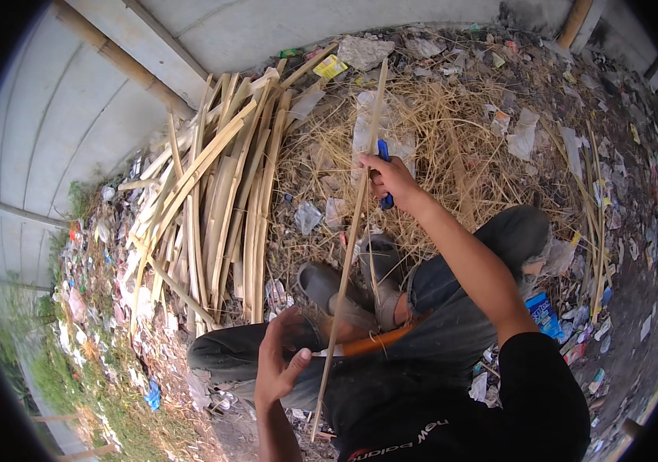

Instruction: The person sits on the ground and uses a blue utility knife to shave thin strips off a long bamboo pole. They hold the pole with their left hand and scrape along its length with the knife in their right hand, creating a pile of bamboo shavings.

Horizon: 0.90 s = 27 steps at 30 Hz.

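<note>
My right hand [392, 181] is closed around a blue-handled tool [384, 149] that looks like a utility knife; its blade cannot be made out. A long, thin bamboo strip [354, 231] runs beside those fingers, slanting from the straw past my lap. Whether the fingers also pinch the strip I cannot tell. Over my left thigh, my left hand [276, 368] is open, thumb apart from the fingers, near the strip's lower part and not gripping it. An orange, rod-like thing [375, 341] lies across my lap behind the strip.
A pile of split bamboo [225, 192] lies at the left by a pale wall [59, 100]. Thin shavings [444, 146] cover the ground ahead. My crossed legs and grey shoes [329, 285] are close in front. Litter and a blue packet [545, 314] lie at the right, near long sticks [597, 223].
</note>
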{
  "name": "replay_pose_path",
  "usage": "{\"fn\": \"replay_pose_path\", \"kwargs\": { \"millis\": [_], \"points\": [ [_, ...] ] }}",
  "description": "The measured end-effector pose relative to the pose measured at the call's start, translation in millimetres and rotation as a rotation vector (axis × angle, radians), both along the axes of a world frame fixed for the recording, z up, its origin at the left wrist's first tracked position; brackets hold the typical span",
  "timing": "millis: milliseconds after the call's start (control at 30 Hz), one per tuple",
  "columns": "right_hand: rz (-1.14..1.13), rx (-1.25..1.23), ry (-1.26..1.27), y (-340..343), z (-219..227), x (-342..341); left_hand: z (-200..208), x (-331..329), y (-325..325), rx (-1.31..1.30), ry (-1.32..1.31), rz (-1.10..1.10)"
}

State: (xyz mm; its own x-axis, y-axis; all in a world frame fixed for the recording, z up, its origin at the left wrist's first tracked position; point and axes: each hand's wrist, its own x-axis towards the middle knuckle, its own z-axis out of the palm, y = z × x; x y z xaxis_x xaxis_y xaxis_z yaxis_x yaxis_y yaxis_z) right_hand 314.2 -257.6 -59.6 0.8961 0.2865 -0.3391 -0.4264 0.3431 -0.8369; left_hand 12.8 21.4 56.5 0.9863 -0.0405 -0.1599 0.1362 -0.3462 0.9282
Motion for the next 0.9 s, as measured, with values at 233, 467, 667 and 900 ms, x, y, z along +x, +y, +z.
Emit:
{"fn": "replay_pose_path", "kwargs": {
  "millis": [233,467,667,900],
  "points": [
    [0.003,-0.241,-0.144,-17,14,3,-81,-71,-26,0.386,0.061,-0.123],
    [0.101,-1.068,-0.385,-25,42,2,-88,-69,-30,0.654,-0.111,0.045],
    [-0.04,-0.842,-0.402,-43,32,12,-75,-63,-15,0.626,-0.128,0.039],
    [-0.747,0.16,-0.187,-128,12,60,-68,-80,13,0.436,0.001,0.091]
  ]
}}
